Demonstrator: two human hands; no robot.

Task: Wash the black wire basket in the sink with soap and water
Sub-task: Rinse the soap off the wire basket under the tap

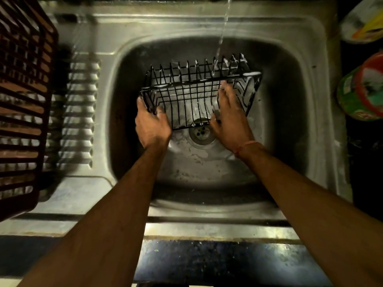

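Black wire basket (199, 94) sits tilted under the water stream (222, 34); your left hand (152, 123) grips its 8 o'clock corner, right hand (228, 114) lies flat on its 3 o'clock side.

Soapy black wire basket (199, 94) sits tilted in the sink (290, 121) under running water (222, 32).
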